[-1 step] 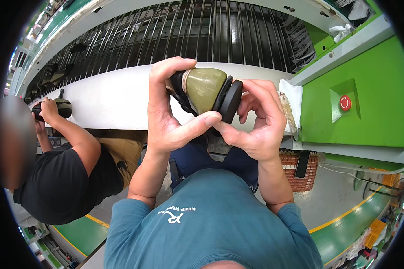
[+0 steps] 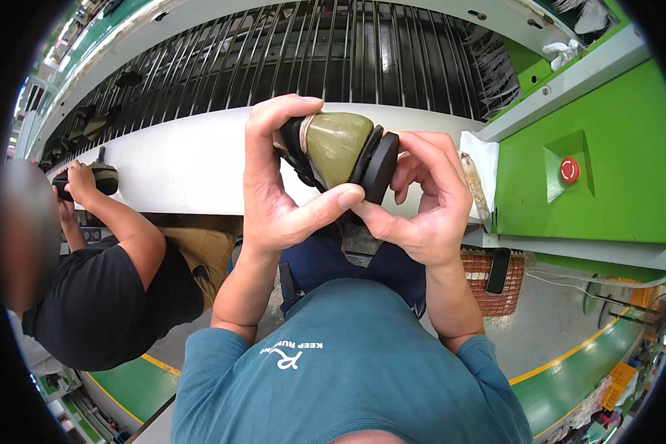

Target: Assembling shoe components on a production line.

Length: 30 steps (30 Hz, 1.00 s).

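Observation:
Above the white ledge, I hold a shoe with an olive-green upper and dark trim, its rounded end facing right. My left hand is wrapped round the upper, with the thumb stretched along its lower side. A thick black sole stands against the rounded end, and a narrow gap shows between the two near the top. My right hand grips this sole, fingertips at its upper edge and thumb at its lower edge. Part of the shoe is hidden behind my left hand.
A white ledge runs before a bed of metal rollers. On the right stands a green machine housing with a red button. A woven basket is below. At left, a co-worker handles another shoe.

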Tool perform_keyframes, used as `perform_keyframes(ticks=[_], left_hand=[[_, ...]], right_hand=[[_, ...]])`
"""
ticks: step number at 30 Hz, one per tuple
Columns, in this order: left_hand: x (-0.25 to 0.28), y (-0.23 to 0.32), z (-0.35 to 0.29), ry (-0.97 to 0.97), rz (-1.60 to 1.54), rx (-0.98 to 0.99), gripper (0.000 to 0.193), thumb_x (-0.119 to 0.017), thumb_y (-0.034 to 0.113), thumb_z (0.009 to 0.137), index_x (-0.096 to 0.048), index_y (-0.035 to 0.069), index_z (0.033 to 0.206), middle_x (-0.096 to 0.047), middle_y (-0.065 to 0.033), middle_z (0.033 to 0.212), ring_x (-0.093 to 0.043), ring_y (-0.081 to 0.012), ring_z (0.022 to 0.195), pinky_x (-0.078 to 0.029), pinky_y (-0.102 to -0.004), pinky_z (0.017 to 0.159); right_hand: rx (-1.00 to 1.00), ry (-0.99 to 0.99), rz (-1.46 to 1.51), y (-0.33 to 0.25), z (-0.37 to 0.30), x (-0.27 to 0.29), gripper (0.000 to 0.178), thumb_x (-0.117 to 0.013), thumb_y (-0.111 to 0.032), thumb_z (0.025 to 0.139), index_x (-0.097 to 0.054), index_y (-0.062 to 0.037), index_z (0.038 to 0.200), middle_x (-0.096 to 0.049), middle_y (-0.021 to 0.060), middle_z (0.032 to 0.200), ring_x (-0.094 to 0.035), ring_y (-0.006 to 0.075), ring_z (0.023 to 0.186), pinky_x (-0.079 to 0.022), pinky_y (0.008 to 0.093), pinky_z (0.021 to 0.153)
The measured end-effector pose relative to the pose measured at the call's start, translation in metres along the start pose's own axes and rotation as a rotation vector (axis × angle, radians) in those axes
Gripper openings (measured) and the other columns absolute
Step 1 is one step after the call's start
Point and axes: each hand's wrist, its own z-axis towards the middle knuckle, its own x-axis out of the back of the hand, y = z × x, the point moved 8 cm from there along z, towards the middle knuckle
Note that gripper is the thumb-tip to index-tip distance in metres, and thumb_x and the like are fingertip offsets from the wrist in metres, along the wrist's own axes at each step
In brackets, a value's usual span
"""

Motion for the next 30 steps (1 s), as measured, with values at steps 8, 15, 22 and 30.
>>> perform_keyframes(ticks=[8, 15, 22, 30], left_hand=[[-0.0008, -0.0027, -0.0004, -0.003, -0.034, 0.039, 0.087, -0.097, 0.034, 0.076, -0.055, 0.005, 0.146, -0.054, -0.0116, 0.136, -0.057, -0.0230, 0.121, -0.049, -0.0362, 0.101], [0.0017, -0.0047, -0.0006, 0.000, -0.019, 0.036, 0.088, -0.097, 0.035, 0.075, -0.055, 0.005, 0.147, -0.053, -0.0118, 0.136, -0.057, -0.0237, 0.122, -0.048, -0.0373, 0.102], [0.0016, -0.0041, -0.0025, 0.000, -0.019, 0.023, 0.090, -0.098, 0.039, 0.074, -0.056, 0.005, 0.147, -0.052, -0.0128, 0.136, -0.057, -0.0247, 0.123, -0.048, -0.0382, 0.104], [-0.0018, -0.0025, -0.0025, -0.016, -0.002, 0.019, 0.093, -0.100, 0.044, 0.075, -0.056, 0.007, 0.148, -0.052, -0.0131, 0.136, -0.056, -0.0252, 0.123, -0.048, -0.0378, 0.102]], right_hand=[[0.001, -0.008, -0.025, -0.0004, 0.0026, 0.0010, 0.074, -0.102, -0.014, 0.065, -0.073, 0.0000, 0.131, -0.069, 0.0075, 0.116, -0.062, 0.0105, 0.075, -0.051, 0.0254, 0.062], [0.006, -0.009, -0.022, 0.0004, 0.0028, -0.0009, 0.073, -0.102, -0.014, 0.066, -0.073, 0.0003, 0.131, -0.069, 0.0077, 0.117, -0.063, 0.0105, 0.075, -0.051, 0.0254, 0.062], [0.018, -0.016, -0.016, 0.0010, 0.0010, -0.0002, 0.075, -0.102, -0.015, 0.066, -0.072, 0.0005, 0.133, -0.069, 0.0080, 0.117, -0.063, 0.0108, 0.076, -0.051, 0.0252, 0.062], [0.064, -0.096, -0.043, 0.0022, -0.0018, 0.0013, 0.088, -0.107, -0.023, 0.069, -0.066, 0.0041, 0.143, -0.062, 0.0069, 0.124, -0.064, 0.0110, 0.086, -0.051, 0.0229, 0.066]])
